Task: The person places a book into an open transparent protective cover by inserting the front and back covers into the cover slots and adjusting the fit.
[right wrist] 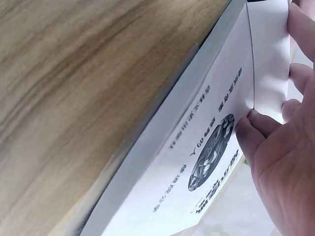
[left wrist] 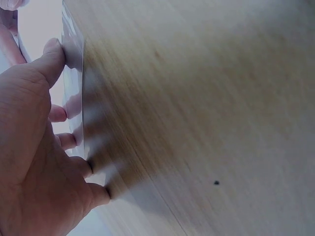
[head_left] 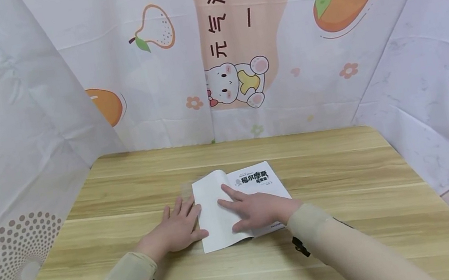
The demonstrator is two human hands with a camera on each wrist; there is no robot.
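An open book (head_left: pixel 275 188) lies on the table, its title page with black print facing up on the right. To the left, a smooth white leaf (head_left: pixel 213 212) is folded over, bulging slightly near the fold. A strip of clear film (left wrist: pixel 75 83) sticks out past that leaf's outer edge. My left hand (head_left: pixel 177 229) has its fingers spread across the film and the leaf's left edge, thumb at the lower part. My right hand (head_left: pixel 259 210) rests by the fold, fingers spread over the white leaf. The right wrist view shows its fingertips touching the title page (right wrist: pixel 167 172) and leaf.
The wooden table (head_left: pixel 331 156) extends around the book on all sides. Printed curtains (head_left: pixel 281 50) with fruit drawings hang behind it, and more cloth hangs at both sides. Dark straps (head_left: pixel 300 246) show under the wrists.
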